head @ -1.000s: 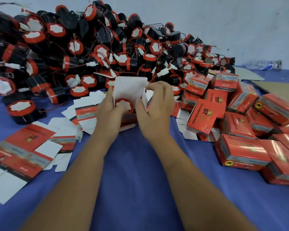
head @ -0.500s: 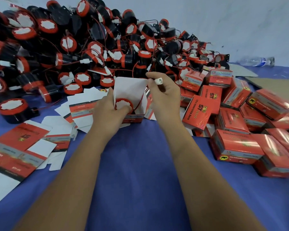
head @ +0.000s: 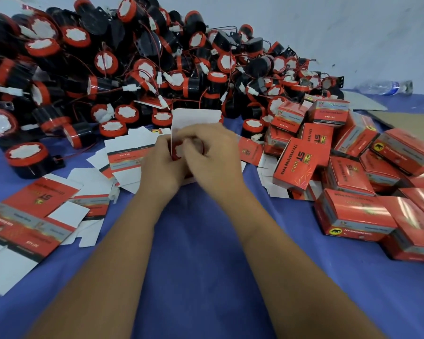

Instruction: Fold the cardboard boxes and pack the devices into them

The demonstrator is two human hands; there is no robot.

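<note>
A: Status on the small red cardboard box [head: 181, 152]?

B: It sits on the blue table [head: 206, 241] at centre, between my hands, white top flap [head: 196, 117] standing upright and open. A red-rimmed round black device [head: 178, 150] shows inside; most of it is hidden. My left hand [head: 160, 167] grips the box's left side. My right hand [head: 213, 157] has its fingers curled over the opening, likely tucking the lead in; whether they pinch anything I cannot tell, the frame is blurred.

A: How do I finish it cleanly?

B: My read: keep the left hand bracing, push wire and connector fully below the rim, then fold the flap down and tuck it. A trapped wire would stop the flap from seating.

A: Surroundings?

B: Flat unfolded red-and-white cartons [head: 123, 157] just left, closed red boxes [head: 353, 216] right, loose pile of devices [head: 132, 69] behind.
</note>
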